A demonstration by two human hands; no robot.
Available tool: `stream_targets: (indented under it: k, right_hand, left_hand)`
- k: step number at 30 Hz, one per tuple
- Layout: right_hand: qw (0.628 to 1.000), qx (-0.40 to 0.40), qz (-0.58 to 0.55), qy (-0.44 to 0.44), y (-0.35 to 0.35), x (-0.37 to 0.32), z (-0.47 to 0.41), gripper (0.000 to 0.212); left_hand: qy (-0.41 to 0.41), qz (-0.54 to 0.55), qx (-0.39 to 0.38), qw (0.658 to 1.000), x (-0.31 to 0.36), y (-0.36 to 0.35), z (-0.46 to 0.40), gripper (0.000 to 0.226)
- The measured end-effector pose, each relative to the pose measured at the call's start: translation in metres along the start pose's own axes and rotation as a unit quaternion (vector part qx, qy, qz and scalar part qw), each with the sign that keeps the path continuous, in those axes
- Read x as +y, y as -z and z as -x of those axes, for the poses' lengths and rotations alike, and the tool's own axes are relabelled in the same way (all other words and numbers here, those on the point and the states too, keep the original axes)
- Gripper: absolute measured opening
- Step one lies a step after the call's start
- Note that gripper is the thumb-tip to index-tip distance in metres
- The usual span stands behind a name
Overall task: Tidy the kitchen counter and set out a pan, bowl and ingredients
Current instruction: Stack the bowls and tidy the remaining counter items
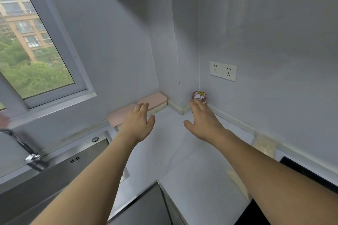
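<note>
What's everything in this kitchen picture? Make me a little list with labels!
left hand: open, reaching toward the pink-lidded containers
right hand: open, fingertips at the small patterned jar
jar place: counter corner, below the wall sockets
sink: steel, on the left, with faucet
window: trees and a building outside

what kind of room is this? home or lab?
Most likely a small home kitchen. A steel sink with a tap is set into a white corner counter, a double wall socket sits above it, and the window looks out on apartment blocks.
</note>
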State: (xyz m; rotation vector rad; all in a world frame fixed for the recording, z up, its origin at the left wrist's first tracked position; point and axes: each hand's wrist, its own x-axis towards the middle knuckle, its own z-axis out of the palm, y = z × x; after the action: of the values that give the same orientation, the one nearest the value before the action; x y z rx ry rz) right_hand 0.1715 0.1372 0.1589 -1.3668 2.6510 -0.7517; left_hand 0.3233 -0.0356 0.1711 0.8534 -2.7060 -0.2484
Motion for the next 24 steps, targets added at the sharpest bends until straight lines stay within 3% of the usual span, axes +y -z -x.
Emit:
stream_targets:
  k: [15, 24]
  right_hand:
    - [0.998, -0.057, -0.021, -0.012, -0.085, -0.033, -0.127, 0.07]
    - [0.989, -0.119, -0.066, -0.057, -0.151, -0.063, -0.236, 0.07]
  left_hand:
    - [0.05, 0.013, -0.028, 0.998, -0.119, -0.035, -0.107, 0.056]
    - [0.136, 0.044, -0.066, 0.988, -0.225, -0.063, -0.178, 0.057]
